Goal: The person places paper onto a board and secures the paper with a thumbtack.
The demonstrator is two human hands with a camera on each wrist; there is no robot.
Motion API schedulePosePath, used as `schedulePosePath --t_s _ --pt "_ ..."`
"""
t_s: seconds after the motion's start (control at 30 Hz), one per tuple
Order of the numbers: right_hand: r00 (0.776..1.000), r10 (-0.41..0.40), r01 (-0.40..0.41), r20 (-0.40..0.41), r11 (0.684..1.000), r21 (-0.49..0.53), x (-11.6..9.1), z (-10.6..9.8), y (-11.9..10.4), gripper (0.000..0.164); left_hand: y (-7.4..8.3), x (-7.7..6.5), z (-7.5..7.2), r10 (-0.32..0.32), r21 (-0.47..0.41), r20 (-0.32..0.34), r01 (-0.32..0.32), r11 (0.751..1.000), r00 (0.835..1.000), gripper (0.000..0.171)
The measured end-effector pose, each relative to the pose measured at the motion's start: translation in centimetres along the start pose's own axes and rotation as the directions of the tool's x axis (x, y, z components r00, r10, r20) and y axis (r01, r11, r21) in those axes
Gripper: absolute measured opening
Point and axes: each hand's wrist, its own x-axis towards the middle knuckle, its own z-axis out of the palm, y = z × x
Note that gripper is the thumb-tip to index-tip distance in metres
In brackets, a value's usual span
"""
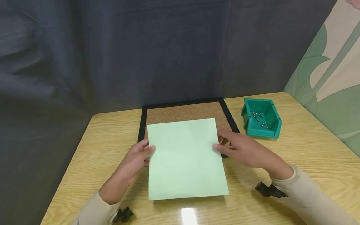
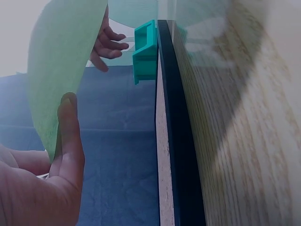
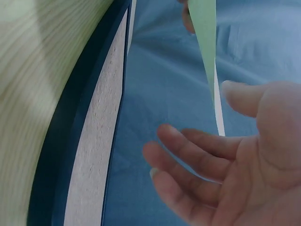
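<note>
A pale green sheet of paper (image 1: 187, 159) is held up in front of a cork board (image 1: 180, 113), covering much of its lower part. My left hand (image 1: 137, 157) pinches the sheet's left edge, thumb on the front and fingers behind. In the left wrist view, the sheet (image 2: 63, 61) bows outward above that grip. At the right edge, my right hand (image 1: 243, 150) has its thumb over the front of the sheet. The right wrist view shows that hand's fingers (image 3: 188, 183) loosely bent and spread, apart from the thumb, with the paper's edge (image 3: 207, 52) between them.
A green bin (image 1: 261, 117) with several small metallic pieces stands right of the board. The board's black frame (image 1: 142, 125) lies on the wooden table (image 1: 109, 137). A dark curtain (image 1: 163, 53) hangs behind, and a leaf-patterned wall (image 1: 334, 87) flanks the right side.
</note>
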Motion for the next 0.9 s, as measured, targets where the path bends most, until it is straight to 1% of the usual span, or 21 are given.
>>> schedulePosePath --t_s 0.1,0.23,0.33,0.43,0.5,0.6,0.7,0.8,0.9 --pt "1.000 -0.009 0.009 0.011 1.000 -0.002 -0.10 0.11 -0.12 0.030 -0.05 0.10 0.10 0.015 -0.006 0.007 -0.015 1.000 1.000 0.042" --pt "1.000 -0.006 0.005 0.011 1.000 0.010 -0.27 0.15 -0.37 0.034 -0.04 0.27 0.22 0.022 -0.007 0.004 -0.022 1.000 1.000 0.043" --pt "1.000 0.008 -0.009 0.009 1.000 0.018 -0.39 0.17 -0.55 0.033 0.05 0.31 0.27 0.020 -0.002 -0.008 -0.020 1.000 1.000 0.043" --pt "1.000 0.011 -0.012 0.019 0.999 0.048 -0.43 0.27 -0.55 0.031 0.11 0.30 0.30 0.018 -0.002 -0.020 -0.018 1.000 1.000 0.042" --pt "0.999 0.018 -0.021 0.031 0.996 0.082 -0.36 0.39 -0.48 0.031 0.12 0.28 0.31 0.015 -0.002 -0.027 -0.015 1.000 1.000 0.042" --pt "0.999 0.028 -0.035 0.044 0.986 0.161 -0.10 0.62 -0.41 0.028 0.07 0.28 0.29 0.011 -0.002 -0.032 -0.011 1.000 0.999 0.042" --pt "0.998 0.039 -0.048 0.045 0.973 0.227 0.14 0.76 -0.45 0.024 0.02 0.28 0.30 0.007 -0.001 -0.035 -0.007 1.000 0.999 0.043" --pt "0.998 0.036 -0.046 0.041 0.961 0.273 0.23 0.74 -0.54 0.021 -0.02 0.27 0.31 0.005 -0.001 -0.038 -0.005 1.000 0.999 0.044" --pt "0.998 0.038 -0.051 0.047 0.948 0.313 0.28 0.74 -0.60 0.024 -0.02 0.23 0.33 0.008 -0.003 -0.044 -0.008 1.000 0.999 0.043"
